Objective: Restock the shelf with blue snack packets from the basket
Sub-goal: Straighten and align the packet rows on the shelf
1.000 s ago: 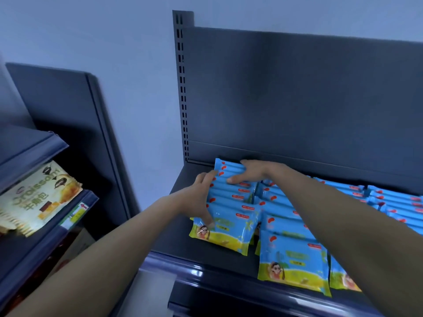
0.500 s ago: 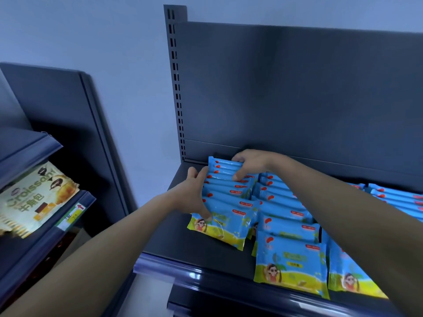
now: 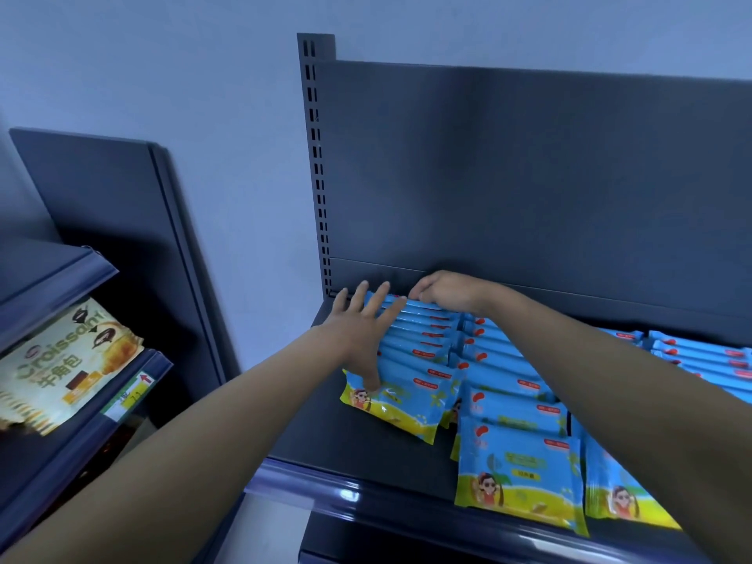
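Hands apart, both at the leftmost row of blue snack packets (image 3: 423, 348), each packet with a yellow lower band and a cartoon figure in sunglasses. Near frame centre, left hand (image 3: 360, 331) open, fingers straight and fanned over the row's left edge, thumb tip down on the front packet (image 3: 407, 405). Just beyond it, right hand (image 3: 445, 293) with fingers curled over the top of the row's rearmost packets, forearm crossing in from the lower right.

Nearest, along the bottom of the frame: glossy blue-violet front rail (image 3: 346, 492) of the dark grey metal shelf (image 3: 346, 437). Just behind the rail at lower right, two more face-out packets (image 3: 521, 478) leaning back, further ones overlapping behind them like tiles, red marks on the upper corners. More rows at the right edge, running toward the rear.

Farther back, dark grey back panel (image 3: 529, 177) rising behind the packets, slotted upright post (image 3: 315, 156) on its left side. Pale blue-grey wall (image 3: 203, 75) behind all.

At the left of the frame, separate dark shelving unit (image 3: 101, 217) with a cream-and-yellow croissant bag (image 3: 69, 360) lying on a sloping shelf, green-and-yellow price tag (image 3: 130, 394) on the rail below it.
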`<action>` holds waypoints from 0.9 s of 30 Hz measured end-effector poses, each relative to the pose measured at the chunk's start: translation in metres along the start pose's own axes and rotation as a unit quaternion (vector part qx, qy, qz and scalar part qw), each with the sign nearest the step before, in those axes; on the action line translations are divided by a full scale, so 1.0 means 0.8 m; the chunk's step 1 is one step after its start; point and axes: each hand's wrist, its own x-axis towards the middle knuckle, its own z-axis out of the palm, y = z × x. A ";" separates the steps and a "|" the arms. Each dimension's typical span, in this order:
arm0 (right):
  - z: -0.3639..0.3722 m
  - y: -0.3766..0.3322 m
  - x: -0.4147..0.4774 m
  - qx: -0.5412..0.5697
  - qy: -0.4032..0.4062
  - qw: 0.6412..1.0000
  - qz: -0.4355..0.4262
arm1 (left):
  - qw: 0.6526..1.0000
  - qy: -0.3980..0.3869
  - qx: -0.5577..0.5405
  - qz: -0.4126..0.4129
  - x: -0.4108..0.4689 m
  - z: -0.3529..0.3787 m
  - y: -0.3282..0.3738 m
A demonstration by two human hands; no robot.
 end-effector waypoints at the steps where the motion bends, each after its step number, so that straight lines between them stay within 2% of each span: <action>1: 0.000 0.000 0.002 0.003 0.005 1.000 0.004 | 1.000 -0.021 -0.006 0.001 0.003 -0.001 0.002; 4: 0.000 0.005 0.009 0.019 0.032 0.999 0.024 | 0.997 -0.049 -0.060 -0.002 0.007 0.000 0.006; 9: -0.003 0.019 0.016 -0.033 0.058 0.997 0.033 | 0.998 -0.014 -0.057 0.014 0.003 0.007 0.003; 18: 0.000 0.017 0.036 -0.159 -0.044 0.984 0.072 | 0.996 0.025 -0.077 0.034 -0.002 0.021 -0.006; 22: -0.002 0.010 0.039 -0.151 -0.112 0.977 0.099 | 0.995 0.034 -0.084 0.033 -0.003 0.023 -0.008; 27: 0.004 0.000 0.042 -0.172 -0.137 0.968 0.121 | 0.995 0.043 -0.083 0.032 -0.007 0.028 -0.014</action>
